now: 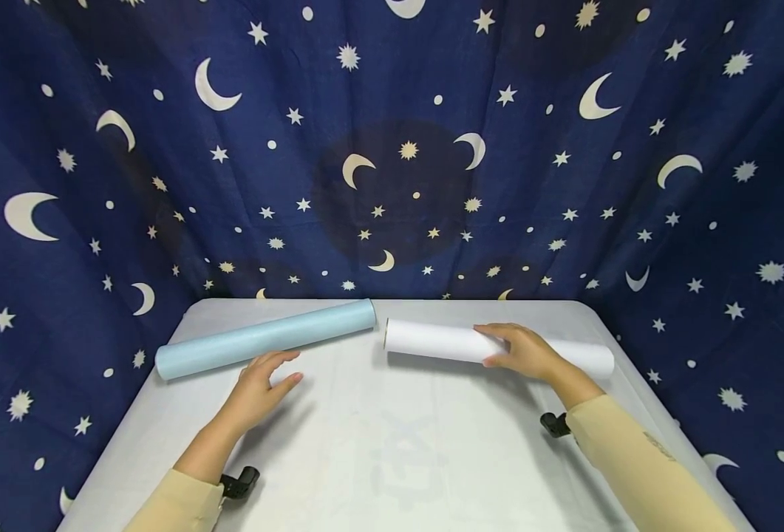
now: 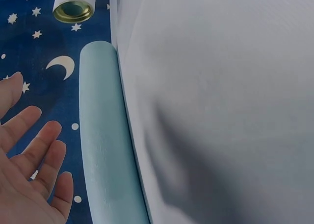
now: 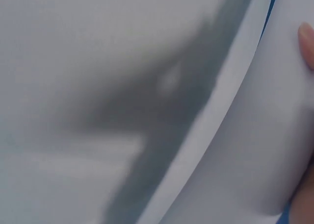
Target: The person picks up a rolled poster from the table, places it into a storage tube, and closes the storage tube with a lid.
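A light blue roll (image 1: 265, 340) lies slanted on the left of the white table, its right end farther back. My left hand (image 1: 258, 388) hovers just in front of it, fingers spread and loosely bent, holding nothing. In the left wrist view a gap shows between those fingers (image 2: 41, 145) and the blue roll (image 2: 105, 131). On the right, my right hand (image 1: 525, 353) grips a white roll (image 1: 431, 341) around its middle, thumb on the near side and fingers over the top. The white roll's left end shows a hollow core in the left wrist view.
The white table (image 1: 392, 443) has rounded back corners and faint marks near its middle front. A dark blue curtain (image 1: 405, 96) with moons and stars surrounds its back and sides. Black wrist mounts (image 1: 240, 484) jut inward from both forearms.
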A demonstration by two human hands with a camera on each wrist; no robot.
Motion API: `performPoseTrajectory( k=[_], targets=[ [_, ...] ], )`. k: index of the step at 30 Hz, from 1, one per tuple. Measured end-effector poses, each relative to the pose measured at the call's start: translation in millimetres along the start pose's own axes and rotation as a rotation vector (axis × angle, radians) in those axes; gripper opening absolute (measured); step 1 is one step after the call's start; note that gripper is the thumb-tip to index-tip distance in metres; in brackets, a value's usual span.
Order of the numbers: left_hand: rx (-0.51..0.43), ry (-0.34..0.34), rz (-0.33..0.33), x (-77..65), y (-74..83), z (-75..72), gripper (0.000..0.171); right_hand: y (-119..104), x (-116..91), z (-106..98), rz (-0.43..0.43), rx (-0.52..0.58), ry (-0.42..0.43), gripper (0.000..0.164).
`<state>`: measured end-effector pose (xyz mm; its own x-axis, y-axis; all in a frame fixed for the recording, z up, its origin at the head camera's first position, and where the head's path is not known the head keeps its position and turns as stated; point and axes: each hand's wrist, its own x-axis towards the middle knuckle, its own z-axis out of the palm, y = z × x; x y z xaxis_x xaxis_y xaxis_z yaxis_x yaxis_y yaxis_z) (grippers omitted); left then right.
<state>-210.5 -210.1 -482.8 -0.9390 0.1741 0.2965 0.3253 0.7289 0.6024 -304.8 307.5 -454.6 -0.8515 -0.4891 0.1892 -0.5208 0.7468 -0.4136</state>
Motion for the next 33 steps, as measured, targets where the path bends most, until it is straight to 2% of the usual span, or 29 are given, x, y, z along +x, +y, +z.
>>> performPoseTrajectory(
  k=[13, 25, 33],
  targets=[
    [0.054, 0.039, -0.004, -3.6, -12.2, -9.6, 0.045, 16.7, 16.2, 1.0, 0.027, 0.011, -0.012, 0.073],
    [0.085, 0.024, -0.072, -7.9, -18.6, -11.3, 0.048, 29.4, 30.9, 7.1, -0.025, -0.006, 0.022, 0.071],
    [0.12, -0.022, -0.102, -14.1, -23.8, -9.7, 0.058, 32.9, 36.7, 14.9, 0.055, -0.055, 0.016, 0.072]
  ],
)
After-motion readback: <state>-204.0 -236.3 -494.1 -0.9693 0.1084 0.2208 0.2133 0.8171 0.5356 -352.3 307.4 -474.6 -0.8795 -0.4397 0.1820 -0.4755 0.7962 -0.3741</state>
